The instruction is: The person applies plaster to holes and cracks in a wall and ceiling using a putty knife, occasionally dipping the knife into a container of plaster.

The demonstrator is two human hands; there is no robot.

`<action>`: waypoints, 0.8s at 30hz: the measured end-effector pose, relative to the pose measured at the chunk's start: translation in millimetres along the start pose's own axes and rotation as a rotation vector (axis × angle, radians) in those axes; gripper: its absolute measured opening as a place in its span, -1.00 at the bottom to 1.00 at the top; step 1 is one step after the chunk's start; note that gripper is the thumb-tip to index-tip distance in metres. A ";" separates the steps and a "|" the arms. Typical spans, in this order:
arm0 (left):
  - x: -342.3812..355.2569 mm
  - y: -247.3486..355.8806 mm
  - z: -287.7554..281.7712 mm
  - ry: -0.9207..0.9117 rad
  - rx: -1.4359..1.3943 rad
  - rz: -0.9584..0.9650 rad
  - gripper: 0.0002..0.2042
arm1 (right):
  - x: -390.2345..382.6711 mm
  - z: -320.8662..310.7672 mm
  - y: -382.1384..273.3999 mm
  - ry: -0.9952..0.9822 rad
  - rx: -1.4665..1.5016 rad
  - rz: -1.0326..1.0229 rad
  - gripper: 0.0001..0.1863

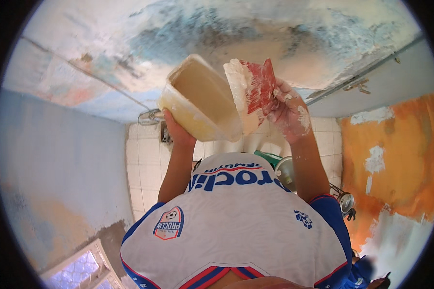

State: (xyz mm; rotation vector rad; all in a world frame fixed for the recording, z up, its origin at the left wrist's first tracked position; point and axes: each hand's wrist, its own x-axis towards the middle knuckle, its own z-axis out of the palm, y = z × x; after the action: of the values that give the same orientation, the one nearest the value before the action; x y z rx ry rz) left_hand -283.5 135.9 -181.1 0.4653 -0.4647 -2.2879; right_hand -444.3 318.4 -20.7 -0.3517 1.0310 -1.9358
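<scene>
My left hand point(179, 131) grips a pale yellow rectangular plastic tub point(178, 113) by its near left side, tilting it so that its inside shows. A thin coat of whitish paste smears the tub's walls. In my right hand point(291, 113) is a red plastic putty scraper point(260, 86), held by its right edge. Thick cream-white putty point(237, 86) lies along the scraper's left edge, close beside the tub's right rim. Dried white smears cover the fingers and wrist of my right hand.
Ahead stands a patchy wall point(294, 43) with blue and dark stains. An orange wall point(395, 139) with white patches is on the right. Below are pale floor tiles point(144, 154), a round bucket point(285, 173) and a green object point(269, 156). Another person point(364, 272) is at the lower right.
</scene>
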 end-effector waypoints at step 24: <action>12.5 -119.3 33.7 -0.043 0.083 -0.379 -0.35 | -54.8 -168.3 -27.0 0.365 0.105 -0.231 -0.59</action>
State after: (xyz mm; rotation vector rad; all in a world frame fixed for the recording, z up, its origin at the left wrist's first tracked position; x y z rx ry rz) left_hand -378.4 211.7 -208.9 0.5872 -0.5316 -2.6540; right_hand -528.3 458.0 -95.0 -0.0573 1.1530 -2.3101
